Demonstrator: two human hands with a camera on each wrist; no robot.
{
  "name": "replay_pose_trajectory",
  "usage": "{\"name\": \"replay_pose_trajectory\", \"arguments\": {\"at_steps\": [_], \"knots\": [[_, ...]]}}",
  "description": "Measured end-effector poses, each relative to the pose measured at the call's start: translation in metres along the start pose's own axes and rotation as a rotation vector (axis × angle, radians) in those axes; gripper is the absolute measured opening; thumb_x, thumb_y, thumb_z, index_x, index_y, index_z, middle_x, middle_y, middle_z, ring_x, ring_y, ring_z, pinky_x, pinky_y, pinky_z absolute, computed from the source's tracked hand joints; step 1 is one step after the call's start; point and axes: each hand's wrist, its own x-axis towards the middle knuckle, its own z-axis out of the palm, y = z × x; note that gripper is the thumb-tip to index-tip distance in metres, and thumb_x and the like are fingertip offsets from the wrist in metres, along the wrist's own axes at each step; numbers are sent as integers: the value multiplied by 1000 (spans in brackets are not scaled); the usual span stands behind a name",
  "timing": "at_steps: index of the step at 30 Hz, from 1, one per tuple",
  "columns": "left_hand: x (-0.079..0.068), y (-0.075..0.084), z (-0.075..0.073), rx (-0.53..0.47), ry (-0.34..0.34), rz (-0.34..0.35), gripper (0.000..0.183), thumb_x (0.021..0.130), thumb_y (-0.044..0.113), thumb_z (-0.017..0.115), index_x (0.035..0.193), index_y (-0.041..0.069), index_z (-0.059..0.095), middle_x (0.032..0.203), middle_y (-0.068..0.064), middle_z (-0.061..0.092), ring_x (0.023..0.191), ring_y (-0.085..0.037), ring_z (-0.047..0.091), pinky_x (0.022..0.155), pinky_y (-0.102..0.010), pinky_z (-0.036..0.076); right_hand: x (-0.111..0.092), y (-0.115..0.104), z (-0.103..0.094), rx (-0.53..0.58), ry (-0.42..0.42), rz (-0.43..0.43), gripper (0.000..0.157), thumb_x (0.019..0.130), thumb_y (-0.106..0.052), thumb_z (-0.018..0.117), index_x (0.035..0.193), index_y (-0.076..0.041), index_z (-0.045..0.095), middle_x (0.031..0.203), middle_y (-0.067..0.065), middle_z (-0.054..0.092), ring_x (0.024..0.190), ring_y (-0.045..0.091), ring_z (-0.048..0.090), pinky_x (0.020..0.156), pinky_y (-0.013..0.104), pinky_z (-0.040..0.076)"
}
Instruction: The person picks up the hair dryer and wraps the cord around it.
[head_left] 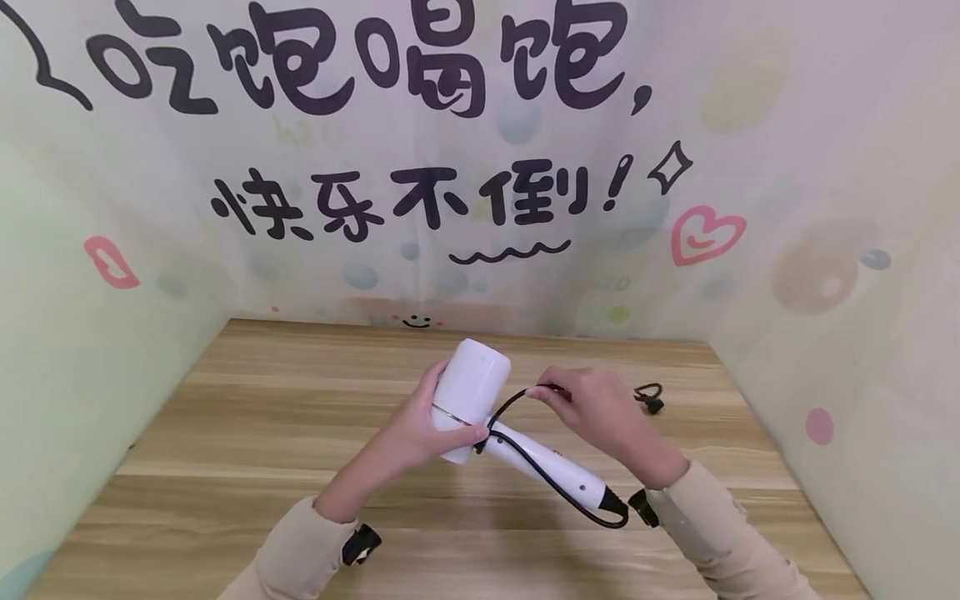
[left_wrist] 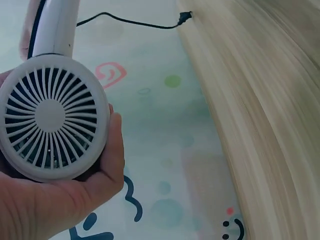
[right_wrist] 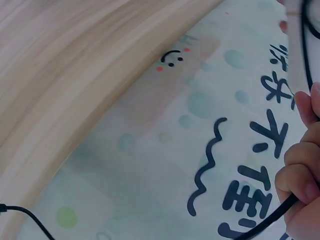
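Observation:
A white hair dryer (head_left: 480, 375) is held up over the table, its barrel tilted and its handle slanting down to the right. My left hand (head_left: 408, 433) grips the barrel, thumb across the front near the handle. In the left wrist view the round slotted grille (left_wrist: 50, 115) faces the camera. The black cord (right_wrist: 270, 220) doubles back from the handle's end along the handle to the barrel. My right hand (head_left: 600, 408) pinches the cord to the right of the barrel. The black plug (head_left: 654, 406) appears beyond the right hand.
Beneath the hands is a wood-grain table (head_left: 285, 400). A printed backdrop (head_left: 315, 275) with dark lettering stands along its back edge, with pale walls on both sides. Black wrist devices (head_left: 362, 543) sit at both sleeves.

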Motion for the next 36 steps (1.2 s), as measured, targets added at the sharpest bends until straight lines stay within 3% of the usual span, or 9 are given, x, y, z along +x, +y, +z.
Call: {"name": "replay_pose_trajectory", "arguments": {"at_steps": [8,12,18,23,30,36], "knots": [[3,0,6,113,86,44,94,68,21,82,144,18,26,118,-9,53,94,-24,55,72,-34,51,1,-16,-13,31,-16,-15,12,84,-24,69,77,-15,66,55,-13,49,45,-4,29,42,15,28],[5,-4,5,141,114,53,95,69,21,82,145,17,25,121,-9,51,96,-24,54,75,-36,50,-1,-26,-15,62,-62,24,12,86,-23,66,80,-13,66,57,-12,49,46,-3,31,44,15,30],[8,-13,3,188,187,72,96,69,25,82,145,16,24,123,-10,50,97,-25,55,77,-37,50,-3,-40,-18,181,-175,164,13,90,-23,61,87,-12,68,61,-10,55,47,-1,34,43,17,31],[7,-13,2,168,204,57,99,70,28,82,147,23,20,121,-10,53,95,-26,56,72,-35,50,-5,-46,-19,302,-258,316,15,92,-24,56,91,-13,67,65,-5,57,51,5,42,46,20,34],[7,-12,1,161,220,69,102,69,31,82,147,29,17,125,-9,51,97,-27,56,73,-36,51,-8,-42,-17,486,-257,489,21,95,-26,53,95,-9,66,66,1,54,55,11,41,47,24,35],[7,-13,1,135,235,74,102,69,30,82,147,30,16,125,-9,51,97,-27,56,73,-36,50,-9,-38,-18,602,-243,602,25,97,-29,48,96,-10,64,59,-2,37,51,11,32,47,24,30]]}}
